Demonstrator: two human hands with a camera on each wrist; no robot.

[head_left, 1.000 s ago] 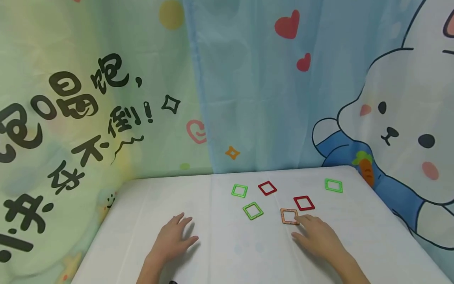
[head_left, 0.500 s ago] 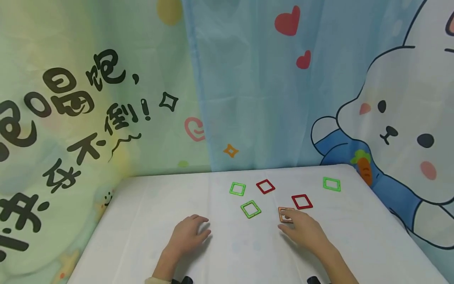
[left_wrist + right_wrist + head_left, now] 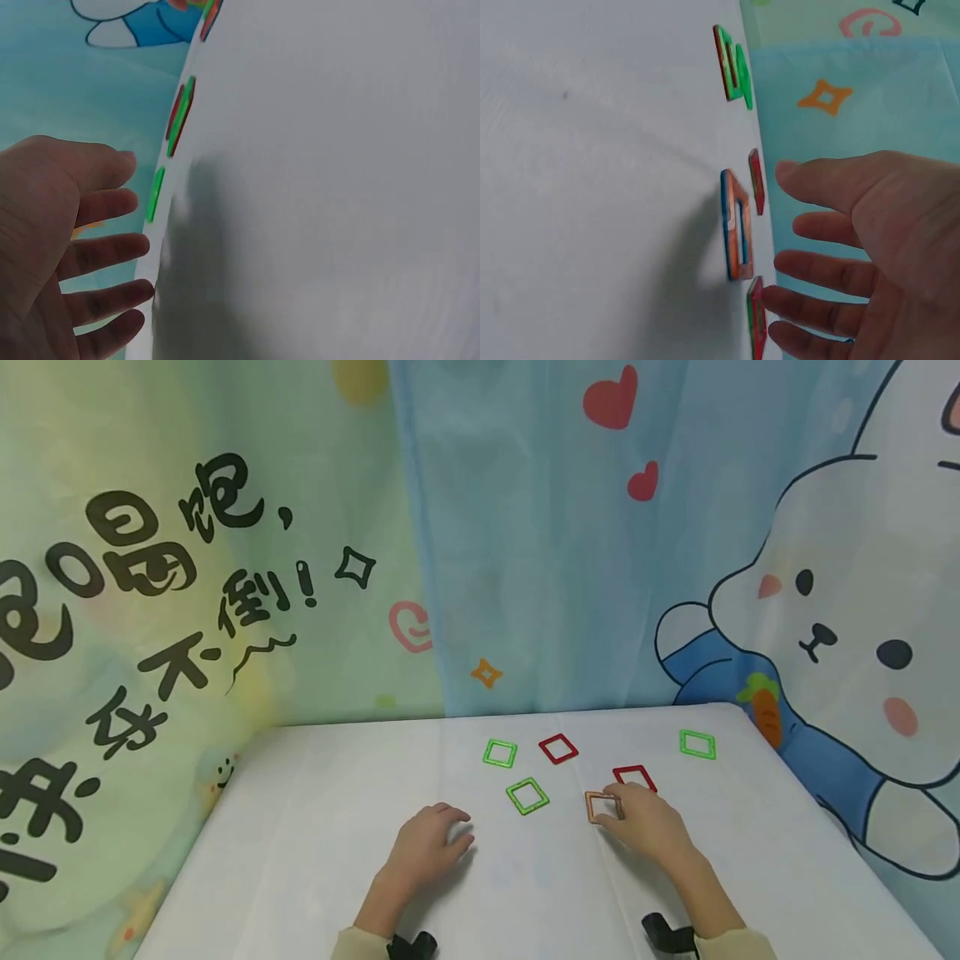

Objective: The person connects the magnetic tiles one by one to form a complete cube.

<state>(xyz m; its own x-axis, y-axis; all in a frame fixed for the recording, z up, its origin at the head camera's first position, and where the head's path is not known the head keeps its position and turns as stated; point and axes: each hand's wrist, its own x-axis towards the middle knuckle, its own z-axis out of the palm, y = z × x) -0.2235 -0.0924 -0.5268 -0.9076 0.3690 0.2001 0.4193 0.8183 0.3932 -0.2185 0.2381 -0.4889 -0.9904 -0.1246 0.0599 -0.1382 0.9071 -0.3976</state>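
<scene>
On the white table, an orange square frame (image 3: 592,808) with a blue edge in the right wrist view lies under my right hand (image 3: 651,822). That hand covers its right part in the head view. In the right wrist view the fingers (image 3: 821,270) are spread, and a gap shows between them and the orange frame (image 3: 744,232). A red frame (image 3: 628,770) is partly hidden just behind the hand. My left hand (image 3: 427,847) hovers over the table to the left, fingers loosely bent and holding nothing. Nearest to it is a green frame (image 3: 527,796).
Farther back lie another green frame (image 3: 499,753), a second red frame (image 3: 558,748) and a green one (image 3: 697,744) at the right. A printed curtain (image 3: 525,568) hangs behind the table (image 3: 360,777). Black wrist devices (image 3: 667,935) show below the hands.
My left hand has moved right and slightly forward. The right hand has come left, then forward over the orange frame's right side. The view has shifted slightly; the frames stay in place.
</scene>
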